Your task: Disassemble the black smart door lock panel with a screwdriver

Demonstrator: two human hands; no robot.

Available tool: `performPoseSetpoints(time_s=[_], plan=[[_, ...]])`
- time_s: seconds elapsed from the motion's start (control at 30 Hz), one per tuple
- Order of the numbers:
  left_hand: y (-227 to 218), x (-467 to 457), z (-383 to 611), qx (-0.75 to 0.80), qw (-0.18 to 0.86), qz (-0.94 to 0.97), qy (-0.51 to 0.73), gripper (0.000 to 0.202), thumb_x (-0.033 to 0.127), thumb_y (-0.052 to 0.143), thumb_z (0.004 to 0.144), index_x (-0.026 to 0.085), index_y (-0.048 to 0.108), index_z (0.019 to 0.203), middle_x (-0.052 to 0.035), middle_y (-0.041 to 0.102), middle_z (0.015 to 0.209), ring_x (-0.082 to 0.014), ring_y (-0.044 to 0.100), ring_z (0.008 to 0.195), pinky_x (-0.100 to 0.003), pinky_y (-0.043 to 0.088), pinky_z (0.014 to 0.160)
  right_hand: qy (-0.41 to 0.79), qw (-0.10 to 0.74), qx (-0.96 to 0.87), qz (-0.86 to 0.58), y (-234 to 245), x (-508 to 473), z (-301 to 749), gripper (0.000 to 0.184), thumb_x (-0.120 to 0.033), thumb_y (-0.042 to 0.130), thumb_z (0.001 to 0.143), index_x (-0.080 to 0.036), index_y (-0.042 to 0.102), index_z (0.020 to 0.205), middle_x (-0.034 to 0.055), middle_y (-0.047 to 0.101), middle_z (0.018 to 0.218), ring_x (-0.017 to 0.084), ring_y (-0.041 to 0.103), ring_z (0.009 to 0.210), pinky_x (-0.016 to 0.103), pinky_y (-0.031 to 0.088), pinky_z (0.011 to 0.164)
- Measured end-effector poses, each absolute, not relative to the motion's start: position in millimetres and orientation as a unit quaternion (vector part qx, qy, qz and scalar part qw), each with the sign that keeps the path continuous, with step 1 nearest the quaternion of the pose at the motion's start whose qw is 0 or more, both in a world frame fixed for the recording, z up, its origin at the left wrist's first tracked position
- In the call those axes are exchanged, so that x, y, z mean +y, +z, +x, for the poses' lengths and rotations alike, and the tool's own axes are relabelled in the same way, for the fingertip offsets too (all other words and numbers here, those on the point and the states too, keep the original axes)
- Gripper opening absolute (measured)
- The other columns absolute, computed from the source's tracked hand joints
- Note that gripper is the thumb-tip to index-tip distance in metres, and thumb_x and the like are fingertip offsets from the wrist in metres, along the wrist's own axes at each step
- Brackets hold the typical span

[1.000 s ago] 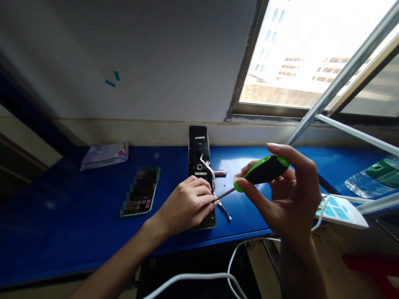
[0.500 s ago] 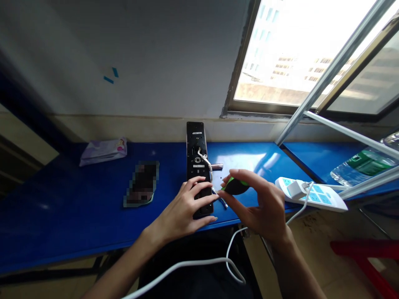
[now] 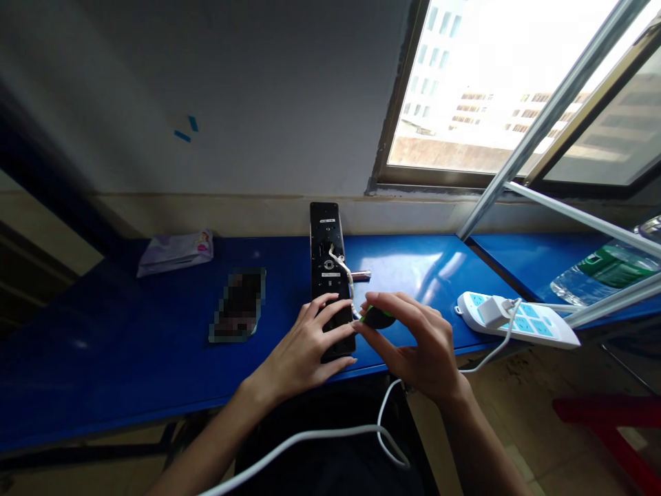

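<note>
A long black lock panel (image 3: pixel 326 234) lies on the blue table, its inner side up, with a white cable (image 3: pixel 343 265) running down its right side. My left hand (image 3: pixel 315 337) holds the near part of the panel, fingers spread across it and thumb at its near end. Beside it, my right hand (image 3: pixel 418 341) grips the black and green handle of a screwdriver (image 3: pixel 379 317), thumb and fingers closed around it. The handle's tip end points at the panel's right edge by my left fingertips. Fingers hide the shaft, if it shows at all.
A dark reddish cylinder (image 3: pixel 361 275) lies right of the panel. A pixelated phone-like object (image 3: pixel 237 306) and a tissue pack (image 3: pixel 175 253) are to the left. A white power strip (image 3: pixel 516 320) with a plugged-in charger sits right, near metal bars (image 3: pixel 547 110) and a plastic bottle (image 3: pixel 604 269).
My right hand has moved left with the screwdriver, closer to the panel and my left fingertips. My left hand and the panel stay almost in place; the view has shifted slightly.
</note>
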State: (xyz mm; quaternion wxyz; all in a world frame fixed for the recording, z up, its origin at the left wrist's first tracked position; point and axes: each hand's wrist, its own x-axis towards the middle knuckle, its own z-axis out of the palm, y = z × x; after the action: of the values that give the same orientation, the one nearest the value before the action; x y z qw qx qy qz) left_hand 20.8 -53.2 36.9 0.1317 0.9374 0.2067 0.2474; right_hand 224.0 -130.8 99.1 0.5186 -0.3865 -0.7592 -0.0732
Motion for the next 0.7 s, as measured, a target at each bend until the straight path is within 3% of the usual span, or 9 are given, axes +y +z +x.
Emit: performPoseSetpoints(time_s=[0.13, 0.23, 0.3, 0.37, 0.43, 0.5, 0.6, 0.67, 0.7], plan=[[30.5, -50.0, 4.7, 0.272, 0.188, 0.908, 0.256, 0.083, 0.037, 0.086, 0.087, 0.040, 0.046, 0.160, -0.0098, 0.025, 0.177, -0.0457, 0.016, 0.163, -0.073, 0.033, 0.124, -0.079, 0.522, -0.751, -0.396, 97.6, -133.5, 225.0, 0.058, -0.013, 0.081, 0.090, -0.026, 0.060, 0.142, 0.0071, 0.080, 0.108, 0.019, 0.080, 0.089, 0.028, 0.066, 0.075], [23.2, -40.9, -4.4, 0.350, 0.273, 0.867, 0.228, 0.097, 0.049, 0.083, 0.088, 0.045, 0.028, 0.167, -0.0062, 0.005, 0.182, -0.0473, 0.005, 0.165, -0.073, 0.029, 0.126, -0.021, 0.523, -0.740, -0.422, 103.3, -140.0, 228.1, 0.052, -0.016, 0.070, 0.098, -0.026, 0.059, 0.148, 0.0121, 0.074, 0.131, 0.023, 0.075, 0.117, 0.035, 0.064, 0.096], [19.0, -35.0, -4.3, 0.374, 0.317, 0.849, 0.198, 0.103, 0.056, 0.080, 0.088, 0.044, 0.019, 0.170, -0.0063, 0.011, 0.181, -0.0466, 0.001, 0.166, -0.072, 0.024, 0.128, 0.026, 0.525, -0.743, -0.415, 109.0, -144.9, 230.2, 0.051, -0.009, 0.055, 0.104, -0.026, 0.057, 0.152, 0.0128, 0.066, 0.149, 0.025, 0.063, 0.139, 0.042, 0.055, 0.114], [15.6, -31.4, -0.1, 0.376, 0.337, 0.845, 0.177, 0.108, 0.060, 0.080, 0.086, 0.042, 0.015, 0.171, -0.0069, 0.028, 0.177, -0.0458, -0.002, 0.166, -0.072, 0.018, 0.130, 0.039, 0.534, -0.743, -0.401, 113.6, -147.9, 231.2, 0.055, -0.004, 0.051, 0.103, -0.028, 0.058, 0.152, 0.0107, 0.066, 0.150, 0.024, 0.059, 0.143, 0.043, 0.051, 0.119], [12.9, -30.1, 5.3, 0.376, 0.344, 0.842, 0.179, 0.110, 0.063, 0.080, 0.084, 0.039, 0.017, 0.171, -0.0087, 0.037, 0.172, -0.0458, 0.004, 0.165, -0.071, 0.018, 0.130, 0.020, 0.547, -0.737, -0.396, 115.6, -148.0, 231.0, 0.055, -0.002, 0.058, 0.100, -0.030, 0.063, 0.147, 0.0084, 0.073, 0.138, 0.022, 0.068, 0.132, 0.038, 0.057, 0.111], [11.2, -30.4, 9.2, 0.378, 0.354, 0.833, 0.194, 0.110, 0.061, 0.081, 0.083, 0.036, 0.020, 0.171, -0.0121, 0.041, 0.168, -0.0444, 0.020, 0.162, -0.067, 0.026, 0.129, -0.011, 0.558, -0.726, -0.402, 115.9, -146.2, 230.3, 0.052, -0.003, 0.068, 0.096, -0.031, 0.070, 0.139, 0.0060, 0.076, 0.121, 0.019, 0.075, 0.111, 0.031, 0.063, 0.094], [11.0, -31.3, 10.8, 0.373, 0.365, 0.827, 0.207, 0.108, 0.057, 0.081, 0.084, 0.034, 0.022, 0.171, -0.0146, 0.050, 0.158, -0.0396, 0.044, 0.149, -0.061, 0.037, 0.125, -0.040, 0.568, -0.706, -0.422, 116.9, -144.2, 231.0, 0.045, -0.008, 0.079, 0.089, -0.031, 0.077, 0.128, 0.0025, 0.070, 0.101, 0.015, 0.072, 0.085, 0.027, 0.063, 0.073], [12.2, -31.7, 10.5, 0.369, 0.358, 0.832, 0.208, 0.106, 0.055, 0.080, 0.085, 0.033, 0.023, 0.171, -0.0145, 0.054, 0.155, -0.0388, 0.049, 0.144, -0.062, 0.035, 0.125, -0.029, 0.555, -0.713, -0.428, 119.5, -145.8, 233.5, 0.046, -0.010, 0.075, 0.093, -0.032, 0.074, 0.134, 0.0040, 0.069, 0.106, 0.017, 0.074, 0.091, 0.029, 0.064, 0.076], [12.8, -31.9, 10.4, 0.367, 0.354, 0.834, 0.208, 0.105, 0.054, 0.079, 0.085, 0.032, 0.023, 0.171, -0.0142, 0.055, 0.155, -0.0390, 0.049, 0.144, -0.063, 0.032, 0.127, -0.014, 0.541, -0.724, -0.428, 121.1, -147.4, 235.0, 0.049, -0.009, 0.068, 0.097, -0.033, 0.070, 0.140, 0.0064, 0.071, 0.118, 0.020, 0.075, 0.103, 0.032, 0.065, 0.084]])
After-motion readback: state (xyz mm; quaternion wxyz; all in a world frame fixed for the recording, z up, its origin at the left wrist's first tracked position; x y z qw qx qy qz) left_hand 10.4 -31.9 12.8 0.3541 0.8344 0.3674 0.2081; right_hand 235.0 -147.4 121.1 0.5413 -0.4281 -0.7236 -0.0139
